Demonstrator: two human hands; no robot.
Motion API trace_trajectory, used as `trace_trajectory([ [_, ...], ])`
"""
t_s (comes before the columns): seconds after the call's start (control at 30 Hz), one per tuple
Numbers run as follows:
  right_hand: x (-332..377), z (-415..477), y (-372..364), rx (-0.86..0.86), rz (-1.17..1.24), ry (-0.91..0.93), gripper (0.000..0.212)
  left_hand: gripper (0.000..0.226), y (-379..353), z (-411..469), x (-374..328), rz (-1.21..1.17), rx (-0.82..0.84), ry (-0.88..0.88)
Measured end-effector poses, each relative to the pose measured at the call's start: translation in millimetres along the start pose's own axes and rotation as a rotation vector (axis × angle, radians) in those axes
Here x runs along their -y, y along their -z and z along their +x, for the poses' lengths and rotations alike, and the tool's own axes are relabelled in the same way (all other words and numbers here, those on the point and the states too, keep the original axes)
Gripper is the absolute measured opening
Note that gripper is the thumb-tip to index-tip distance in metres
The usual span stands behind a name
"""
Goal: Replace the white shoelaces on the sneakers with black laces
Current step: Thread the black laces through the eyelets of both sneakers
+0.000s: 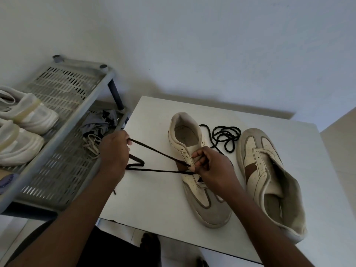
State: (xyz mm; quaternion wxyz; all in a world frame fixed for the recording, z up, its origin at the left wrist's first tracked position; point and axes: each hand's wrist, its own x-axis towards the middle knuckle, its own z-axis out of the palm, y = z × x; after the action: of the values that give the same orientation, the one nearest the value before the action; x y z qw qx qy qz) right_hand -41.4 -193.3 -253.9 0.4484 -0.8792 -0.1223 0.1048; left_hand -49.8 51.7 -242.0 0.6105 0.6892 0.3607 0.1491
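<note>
bare forearms (77, 209), black garment (107, 249) over the lap.

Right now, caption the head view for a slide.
Left hand holds flat black lace taut; right hand pinches it at cream leather sneaker.

Single head view, steep downward, close over table (154, 199).

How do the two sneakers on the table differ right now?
The left sneaker has a black lace in its eyelets, held by the left hand and the right hand. The right sneaker has bare eyelets and is untouched. The left sneaker's toe points toward the person, while the right sneaker's toe points away. Both are cream with grey trim and rest on the white table.
</note>
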Motion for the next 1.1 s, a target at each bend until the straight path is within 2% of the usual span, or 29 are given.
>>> trace_trajectory([
  [0.03, 0, 0, 2, 0.010, 0.010, -0.007, 0.028, 0.026, -2, 1, 5, 0.086, -0.039, 0.010],
  [0.07, 0, 0, 3, 0.025, 0.024, -0.008, 0.030, 0.021, -4, 1, 10, 0.280, -0.070, -0.068],
  [0.1, 0, 0, 4, 0.040, 0.046, -0.004, 0.032, 0.014, -6, -5, 14, 0.503, -0.081, -0.211],
  [0.13, -1, 0, 5, 0.048, 0.077, 0.004, 0.034, 0.020, -9, -13, 17, 0.649, -0.057, -0.396],
  [0.2, -2, 2, 10, 0.023, 0.143, 0.008, 0.036, 0.031, -20, -32, 20, 0.693, 0.197, -0.721],
  [0.27, -3, 4, 15, -0.045, 0.176, 0.008, 0.039, 0.034, -31, -48, 25, 0.691, 0.525, -0.877],
  [0.3, -5, 4, 17, -0.077, 0.178, 0.014, 0.041, 0.036, -34, -51, 31, 0.707, 0.620, -0.910],
  [0.33, -7, 5, 17, -0.102, 0.172, 0.024, 0.042, 0.036, -35, -52, 35, 0.716, 0.656, -0.921],
  [0.4, -11, 5, 16, -0.130, 0.146, 0.048, 0.044, 0.033, -38, -51, 39, 0.724, 0.626, -0.948],
  [0.5, -13, 5, 12, -0.090, 0.064, 0.088, 0.041, 0.033, -38, -47, 34, 0.653, 0.656, -0.903],
  [0.6, -21, 6, 14, -0.047, -0.224, 0.131, 0.047, 0.017, -34, -44, 28, 0.572, 0.632, -0.809],
  [0.63, -24, 6, 16, -0.043, -0.314, 0.133, 0.052, 0.015, -32, -41, 27, 0.500, 0.596, -0.731],
  [0.7, -28, 7, 18, -0.024, -0.379, 0.134, 0.061, 0.027, -27, -40, 20, 0.244, 0.563, -0.466],
  [0.77, -28, 7, 19, -0.009, -0.406, 0.188, 0.066, 0.027, -27, -43, 17, 0.083, 0.653, -0.269],
  [0.83, -22, 7, 16, 0.006, -0.441, 0.259, 0.062, 0.032, -30, -48, 20, 0.104, 0.743, -0.241],
  [0.9, -18, 7, 13, 0.028, -0.482, 0.286, 0.058, 0.032, -32, -49, 21, 0.137, 0.749, -0.258],
  [1.03, -23, 9, 14, -0.016, -0.484, 0.264, 0.032, 0.035, -30, -43, 15, 0.100, 0.553, -0.218],
  [1.1, -27, 9, 15, -0.048, -0.399, 0.251, 0.041, 0.044, -26, -38, 13, 0.029, 0.455, -0.171],
])
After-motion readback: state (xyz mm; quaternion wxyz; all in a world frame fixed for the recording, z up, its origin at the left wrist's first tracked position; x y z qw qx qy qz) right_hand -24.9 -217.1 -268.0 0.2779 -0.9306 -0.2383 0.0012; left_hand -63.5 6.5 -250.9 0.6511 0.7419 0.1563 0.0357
